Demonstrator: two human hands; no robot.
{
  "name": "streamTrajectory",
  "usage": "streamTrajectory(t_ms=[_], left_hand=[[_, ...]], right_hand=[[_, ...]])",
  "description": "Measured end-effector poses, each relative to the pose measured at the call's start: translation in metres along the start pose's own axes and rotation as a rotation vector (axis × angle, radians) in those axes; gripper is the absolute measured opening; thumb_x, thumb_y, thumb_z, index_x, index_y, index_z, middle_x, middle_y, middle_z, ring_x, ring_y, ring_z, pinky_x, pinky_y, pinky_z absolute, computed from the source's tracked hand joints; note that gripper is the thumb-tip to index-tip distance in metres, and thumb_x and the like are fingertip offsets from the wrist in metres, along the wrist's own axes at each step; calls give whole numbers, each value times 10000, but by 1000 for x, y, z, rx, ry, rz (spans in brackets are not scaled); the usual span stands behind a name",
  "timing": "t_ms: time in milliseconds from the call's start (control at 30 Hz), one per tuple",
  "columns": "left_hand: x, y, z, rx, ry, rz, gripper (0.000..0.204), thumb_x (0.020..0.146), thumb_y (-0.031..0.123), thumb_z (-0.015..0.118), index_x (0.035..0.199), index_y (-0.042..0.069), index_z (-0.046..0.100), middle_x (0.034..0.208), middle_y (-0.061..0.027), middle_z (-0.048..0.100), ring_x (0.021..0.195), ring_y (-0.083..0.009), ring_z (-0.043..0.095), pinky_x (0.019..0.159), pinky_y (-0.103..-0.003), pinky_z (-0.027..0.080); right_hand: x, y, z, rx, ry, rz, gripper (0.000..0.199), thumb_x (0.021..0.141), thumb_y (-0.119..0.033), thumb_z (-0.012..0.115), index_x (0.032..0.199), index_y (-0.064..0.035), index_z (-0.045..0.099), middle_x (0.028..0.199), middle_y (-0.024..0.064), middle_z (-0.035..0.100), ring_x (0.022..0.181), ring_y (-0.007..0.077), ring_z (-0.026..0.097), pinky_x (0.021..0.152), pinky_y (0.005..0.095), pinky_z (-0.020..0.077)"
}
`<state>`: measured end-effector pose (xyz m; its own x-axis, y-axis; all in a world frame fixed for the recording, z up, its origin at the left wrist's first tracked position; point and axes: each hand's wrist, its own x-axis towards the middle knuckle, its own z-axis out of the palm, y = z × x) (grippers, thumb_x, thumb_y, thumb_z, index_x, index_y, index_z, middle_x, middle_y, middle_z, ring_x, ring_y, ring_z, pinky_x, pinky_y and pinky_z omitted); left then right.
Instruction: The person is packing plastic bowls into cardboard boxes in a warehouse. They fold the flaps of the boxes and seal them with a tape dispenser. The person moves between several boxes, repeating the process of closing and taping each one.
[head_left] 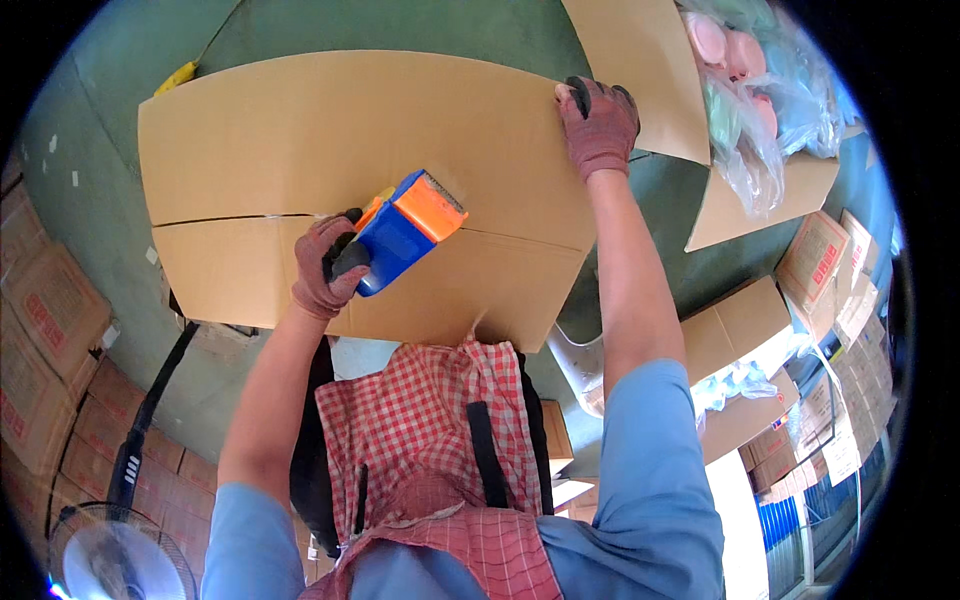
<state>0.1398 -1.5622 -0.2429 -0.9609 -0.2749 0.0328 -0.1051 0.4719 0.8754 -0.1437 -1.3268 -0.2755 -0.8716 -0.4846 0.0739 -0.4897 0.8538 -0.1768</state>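
Note:
In front of me lies a large brown cardboard box (350, 125), with a seam running across its upward side. My left hand (328, 268), in a dark red glove with black fingertips, is closed around a blue and orange tape dispenser (395, 245). The dispenser's toothed edge points up and to the right, over the box near the seam. At the far right corner, my right hand (602, 122), gloved the same way, has its fingers curled over the box edge. The undersides of those fingers are partly hidden.
An open carton (650, 80) at the far right holds pink items in clear plastic bags (765, 120). More cartons (740, 325) stand on the right, and stacked boxes (50, 310) line the left. A fan (120, 555) is at the lower left. A yellow object (176, 77) lies beyond the box.

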Motion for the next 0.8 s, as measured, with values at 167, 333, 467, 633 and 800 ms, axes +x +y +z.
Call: streamTrajectory(t_ms=[167,333,467,633,800], left_hand=[[5,3,-4,14,-153,18,531,628,513,580,813,17,535,800,-164,557,780,-353,540,714,-386,419],[16,8,-6,44,-261,42,530,595,508,584,815,28,538,811,-163,554,814,-367,527,746,-410,404],[14,0,-7,94,-295,100,544,593,498,583,852,21,550,827,-155,570,841,-369,526,793,-424,391],[65,75,8,371,-760,-57,575,538,484,673,930,69,601,832,-101,617,969,-325,507,955,-388,302],[81,111,57,541,-838,-85,527,575,515,634,887,90,624,833,-83,619,938,-266,529,848,-328,388]], right_hand=[[-50,-45,-29,1230,-80,472,339,739,-382,577,889,-78,595,743,38,597,684,141,571,587,268,439],[-107,-106,-62,2127,-529,1101,203,776,-311,539,768,-109,560,758,27,596,500,100,517,395,225,364],[-124,-111,-45,1981,-634,937,174,746,-297,573,729,-128,534,628,-25,527,480,86,479,404,199,343],[-153,-73,-82,1562,-63,1229,110,659,-187,611,633,-83,588,624,-15,571,516,76,447,470,222,339],[-213,39,-71,1288,293,1399,135,627,-225,640,638,-96,605,630,-16,570,538,92,465,488,226,349]])
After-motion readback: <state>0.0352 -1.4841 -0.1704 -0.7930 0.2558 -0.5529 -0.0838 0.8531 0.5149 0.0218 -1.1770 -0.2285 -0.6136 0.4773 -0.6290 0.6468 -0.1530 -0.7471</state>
